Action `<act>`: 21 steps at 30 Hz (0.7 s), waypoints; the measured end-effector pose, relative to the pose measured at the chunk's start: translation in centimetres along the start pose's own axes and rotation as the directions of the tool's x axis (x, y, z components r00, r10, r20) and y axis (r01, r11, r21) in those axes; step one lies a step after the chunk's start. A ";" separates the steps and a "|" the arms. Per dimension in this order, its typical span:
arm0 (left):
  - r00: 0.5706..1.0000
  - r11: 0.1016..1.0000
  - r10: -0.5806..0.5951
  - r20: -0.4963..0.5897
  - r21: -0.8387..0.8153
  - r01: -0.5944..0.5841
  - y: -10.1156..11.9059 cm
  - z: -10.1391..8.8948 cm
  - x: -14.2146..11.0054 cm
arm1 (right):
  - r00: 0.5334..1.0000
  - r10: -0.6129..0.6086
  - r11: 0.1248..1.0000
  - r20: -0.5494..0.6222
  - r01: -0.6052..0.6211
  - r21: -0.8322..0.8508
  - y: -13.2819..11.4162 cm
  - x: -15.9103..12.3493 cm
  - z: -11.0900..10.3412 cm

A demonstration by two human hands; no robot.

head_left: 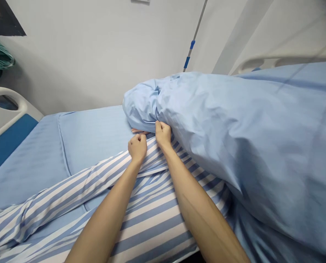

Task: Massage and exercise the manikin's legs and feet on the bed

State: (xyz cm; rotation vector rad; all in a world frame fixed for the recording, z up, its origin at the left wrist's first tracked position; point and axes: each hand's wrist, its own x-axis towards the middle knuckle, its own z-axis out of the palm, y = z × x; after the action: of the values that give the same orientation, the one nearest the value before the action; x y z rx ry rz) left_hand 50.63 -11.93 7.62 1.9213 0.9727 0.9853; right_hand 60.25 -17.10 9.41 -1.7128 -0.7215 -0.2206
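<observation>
Head view: a blue bedsheet (91,138) with a white wall (69,62) behind. Left-hand fingers (137,140) clench striped cloth (152,208); right-hand fingers (162,128) pinch a rumpled blue duvet (220,146).

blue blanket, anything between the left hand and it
Yes: fingers of another person, apparently at the end of the striped sleeve, show just below the blue blanket, between it and the left hand. Nothing separates the right hand, which grips the blanket.

free leftward: blue bed sheet (94,135) | blocked rightward: bunched quilt (234,146) (bulky, low)
</observation>
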 end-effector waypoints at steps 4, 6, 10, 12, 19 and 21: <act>0.996 0.988 -0.027 0.085 -0.149 0.040 0.0 -0.4 0.3 | 0.996 0.078 0.997 0.036 -0.079 0.026 2.3 0.3 0.9; 0.966 0.965 -0.062 0.252 -0.232 0.123 -0.3 -1.8 0.9 | 0.998 0.061 0.997 0.023 -0.062 0.037 2.5 0.2 1.1; 0.912 0.970 -0.084 0.401 -0.178 0.167 -3.0 -9.1 2.1 | 0.999 0.045 0.998 0.011 -0.046 0.037 2.1 -0.1 0.9; 0.945 0.991 -0.086 0.317 -0.072 0.115 -5.5 -15.0 2.4 | 1.000 0.021 1.000 0.008 -0.021 0.012 2.0 -0.3 0.9; 0.962 0.940 -0.267 -0.052 0.207 0.272 -14.2 -34.2 0.0 | 0.999 -0.035 0.976 0.001 0.034 -0.213 1.6 -1.2 1.3; 0.964 0.937 -0.257 -0.072 0.226 0.266 -15.5 -36.6 -0.8 | 0.999 -0.044 0.961 -0.003 0.041 -0.272 1.5 -1.3 1.4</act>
State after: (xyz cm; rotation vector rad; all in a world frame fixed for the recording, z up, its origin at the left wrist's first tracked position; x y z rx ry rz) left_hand 14.27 3.99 9.36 1.9006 1.3818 0.7851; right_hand 59.75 -16.45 7.10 -1.9562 -0.7485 -0.3714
